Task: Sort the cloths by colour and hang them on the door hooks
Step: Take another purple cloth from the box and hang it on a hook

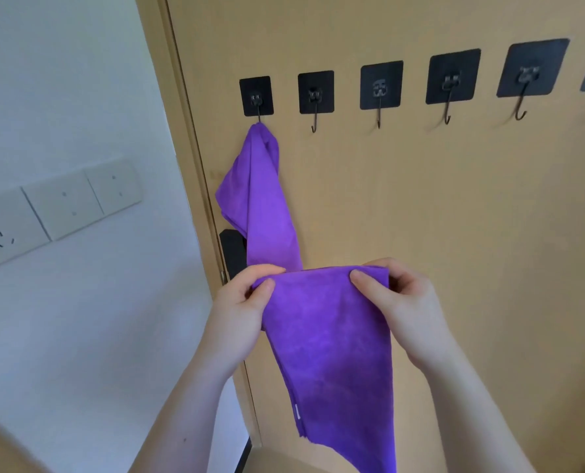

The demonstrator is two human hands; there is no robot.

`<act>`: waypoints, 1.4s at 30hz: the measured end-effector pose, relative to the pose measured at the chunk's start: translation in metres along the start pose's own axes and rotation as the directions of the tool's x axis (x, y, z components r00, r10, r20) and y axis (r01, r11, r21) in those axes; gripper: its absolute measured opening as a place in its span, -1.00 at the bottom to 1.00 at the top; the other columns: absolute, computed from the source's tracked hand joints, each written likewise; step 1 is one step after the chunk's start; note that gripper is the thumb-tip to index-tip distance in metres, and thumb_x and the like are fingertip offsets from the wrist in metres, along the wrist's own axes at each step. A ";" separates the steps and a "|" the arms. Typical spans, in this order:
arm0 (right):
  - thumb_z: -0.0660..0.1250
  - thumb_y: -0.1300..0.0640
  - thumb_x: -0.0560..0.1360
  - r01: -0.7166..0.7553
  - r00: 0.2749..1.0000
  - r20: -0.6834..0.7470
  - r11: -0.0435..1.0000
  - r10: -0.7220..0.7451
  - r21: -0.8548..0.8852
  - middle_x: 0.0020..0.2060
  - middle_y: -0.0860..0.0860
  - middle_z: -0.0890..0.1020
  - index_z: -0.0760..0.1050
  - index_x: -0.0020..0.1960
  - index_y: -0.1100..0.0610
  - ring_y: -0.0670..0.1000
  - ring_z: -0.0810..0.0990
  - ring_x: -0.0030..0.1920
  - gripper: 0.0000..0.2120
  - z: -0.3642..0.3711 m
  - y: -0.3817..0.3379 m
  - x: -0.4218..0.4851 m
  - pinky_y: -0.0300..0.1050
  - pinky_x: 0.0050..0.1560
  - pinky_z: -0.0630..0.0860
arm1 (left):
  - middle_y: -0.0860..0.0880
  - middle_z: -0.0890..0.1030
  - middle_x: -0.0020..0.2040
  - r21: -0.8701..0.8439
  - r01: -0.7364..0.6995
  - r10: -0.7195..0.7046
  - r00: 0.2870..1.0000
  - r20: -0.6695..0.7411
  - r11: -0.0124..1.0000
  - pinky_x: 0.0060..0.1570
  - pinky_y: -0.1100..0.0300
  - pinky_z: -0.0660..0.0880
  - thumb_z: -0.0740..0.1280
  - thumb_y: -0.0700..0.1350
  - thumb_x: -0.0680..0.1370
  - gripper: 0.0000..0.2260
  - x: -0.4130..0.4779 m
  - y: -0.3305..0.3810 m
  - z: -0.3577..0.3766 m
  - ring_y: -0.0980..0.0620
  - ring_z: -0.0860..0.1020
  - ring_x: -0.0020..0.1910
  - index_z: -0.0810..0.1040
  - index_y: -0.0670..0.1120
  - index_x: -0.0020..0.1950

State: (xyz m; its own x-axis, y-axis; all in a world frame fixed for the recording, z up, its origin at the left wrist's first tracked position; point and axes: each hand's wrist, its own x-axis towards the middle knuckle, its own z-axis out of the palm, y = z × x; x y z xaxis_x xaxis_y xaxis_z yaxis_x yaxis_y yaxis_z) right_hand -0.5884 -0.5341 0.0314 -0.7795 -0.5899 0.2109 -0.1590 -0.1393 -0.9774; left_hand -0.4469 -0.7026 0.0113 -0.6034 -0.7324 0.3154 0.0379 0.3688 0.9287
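I've got the held purple cloth (332, 353) by its top edge. My left grip (243, 308) is clamped on one corner and my right grip (407, 302) on the other, thumbs in front, and the rest of the cloth hangs in front of the door (454, 233). The hung purple cloth (257, 199) is already on the leftmost hook (258, 112), its lower end just behind my left grip. I judge I'm partway through the purples. The second hook (315, 110) is bare. Next I'd raise the edge, bunch a fold and catch it over that tip before letting go.
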 end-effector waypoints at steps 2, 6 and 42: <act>0.48 0.16 0.53 0.009 1.000 -0.018 1.000 -0.009 0.006 -0.26 -0.03 0.69 0.67 -0.15 0.11 -0.09 0.65 -0.25 -0.92 0.009 -0.002 0.011 -0.26 -0.24 0.55 | 0.18 0.67 -0.06 0.004 0.009 -0.009 1.000 0.028 1.000 -0.13 0.13 0.58 0.24 -0.21 0.68 -0.67 0.021 -0.007 -0.003 0.04 0.63 -0.01 0.68 0.18 0.01; 0.47 0.18 0.53 0.016 0.999 -0.042 1.000 -0.017 -0.019 -0.25 0.04 0.70 0.66 -0.17 0.11 -0.03 0.66 -0.23 -0.89 0.027 -0.008 0.030 -0.14 -0.20 0.57 | 0.13 0.62 0.09 0.102 -0.064 0.062 0.998 0.029 0.993 0.10 0.27 0.44 0.22 -0.29 0.64 -0.63 0.053 -0.011 -0.001 0.18 0.56 0.12 0.62 0.19 0.00; 0.40 0.08 0.56 0.144 0.988 -0.059 0.989 -0.141 0.037 -0.22 0.17 0.74 0.72 -0.13 0.23 0.14 0.75 -0.13 -0.76 0.029 -0.086 0.205 -0.04 -0.10 0.71 | 0.05 0.68 -0.15 0.074 -0.320 0.294 0.924 0.242 0.944 0.02 0.11 0.55 0.46 -0.06 0.57 -0.95 0.219 0.102 0.047 0.05 0.64 -0.09 0.66 0.03 -0.10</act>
State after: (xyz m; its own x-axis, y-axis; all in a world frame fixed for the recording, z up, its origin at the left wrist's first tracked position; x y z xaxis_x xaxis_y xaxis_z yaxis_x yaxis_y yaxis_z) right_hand -0.7172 -0.6664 0.1589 -0.7835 -0.5163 0.3457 -0.2468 -0.2520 -0.9357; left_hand -0.6132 -0.7986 0.1658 -0.7397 -0.4298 0.5178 0.1697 0.6255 0.7615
